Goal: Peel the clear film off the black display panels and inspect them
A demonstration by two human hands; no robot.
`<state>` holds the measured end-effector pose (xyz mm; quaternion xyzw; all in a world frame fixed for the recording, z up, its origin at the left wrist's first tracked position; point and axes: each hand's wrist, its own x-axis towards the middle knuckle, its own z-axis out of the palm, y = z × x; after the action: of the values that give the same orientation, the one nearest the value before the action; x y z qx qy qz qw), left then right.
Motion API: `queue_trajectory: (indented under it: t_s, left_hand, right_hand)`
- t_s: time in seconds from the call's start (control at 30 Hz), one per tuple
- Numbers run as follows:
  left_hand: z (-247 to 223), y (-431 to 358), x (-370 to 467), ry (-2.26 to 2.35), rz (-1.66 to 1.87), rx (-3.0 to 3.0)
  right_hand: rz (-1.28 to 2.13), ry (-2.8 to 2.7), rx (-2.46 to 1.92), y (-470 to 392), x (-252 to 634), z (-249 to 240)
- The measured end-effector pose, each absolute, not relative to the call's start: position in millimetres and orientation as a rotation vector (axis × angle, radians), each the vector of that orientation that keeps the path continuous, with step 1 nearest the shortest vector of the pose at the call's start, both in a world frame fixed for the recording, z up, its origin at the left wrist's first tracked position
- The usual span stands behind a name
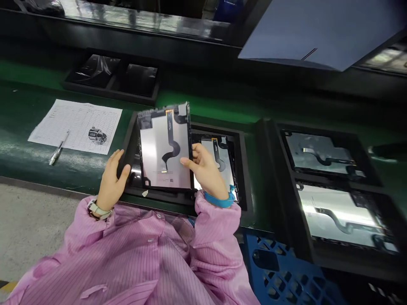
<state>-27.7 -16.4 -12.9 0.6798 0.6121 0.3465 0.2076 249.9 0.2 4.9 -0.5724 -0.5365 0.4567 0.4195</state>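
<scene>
Panel point(154, 152), one: silvery back facing up toward the camera, dark ribbon point(171, 131) curving down the middle; raised over the left part of the middle tray point(247, 186), slightly tilted. Right hand point(206, 171): closed on the panel's right edge, thumb on the silvery face, other fingers curled behind. Left hand point(112, 178): nothing visibly held, fingers moderately parted, thumb well apart, beside the tray's left side. Second panel point(225, 169): in the right part of the same tray, partly covered by the right hand.

Handling, by judgement: grip best kept to the edge, thumb light on the face; ribbon best left unpressed and unsnagged; left hand well placed for steadying the free edge; clearance over second panel and tray wall advisable.

Hard to make out: panel's front, turned away; right fingertips, largely hidden; contact between left fingertips and tray, impossible to tell; print on ribbon and paper point(76, 120), too small; wrapped items point(101, 70) in the rear tray point(111, 94), dim under glare; pale board point(318, 25) and blue crate point(254, 277), both cut off.
</scene>
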Motion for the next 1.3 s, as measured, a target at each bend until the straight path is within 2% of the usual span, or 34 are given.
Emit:
queue_trajectory:
  t_s: [0.07,0.13,0.37,0.47,0.6,0.73,0.93,1.13,1.3]
  left_hand:
    - [-2.7,-9.7,-22.4,1.577,1.196,1.629]
    - [10.2,1.0,-15.1,1.383,1.259,1.301]
    - [37.3,26.5,2.3,1.081,0.869,0.893]
    - [29.3,22.3,4.2,0.974,0.657,0.785]
    - [18.3,16.9,6.8,0.951,0.612,0.747]
    - [17.7,14.2,11.5,0.934,0.622,0.664]
    - [18.8,4.1,19.9,0.965,0.581,0.684]
    - [12.3,-3.3,28.9,0.909,0.697,0.783]
    - [10.2,-6.8,30.7,0.874,0.738,0.777]
  right_hand:
    - [1.001,-1.302,-1.329,-7.4,251.7,17.8]
    - [0.804,-1.282,-1.212,-10.5,251.3,25.1]
    - [0.179,-1.64,-0.744,-2.1,253.6,0.9]
    - [0.04,-1.771,-0.804,-6.2,259.4,-11.0]
    - [0.028,-1.826,-1.068,-13.3,265.7,-14.7]
    - [-0.054,-1.482,-1.363,-13.4,273.7,-10.8]
    - [0.448,-1.126,-1.476,-7.3,281.3,0.8]
    - [0.128,-1.185,-1.458,-27.2,267.0,11.5]
    - [0.899,-1.349,-0.971,-72.1,272.8,19.9]
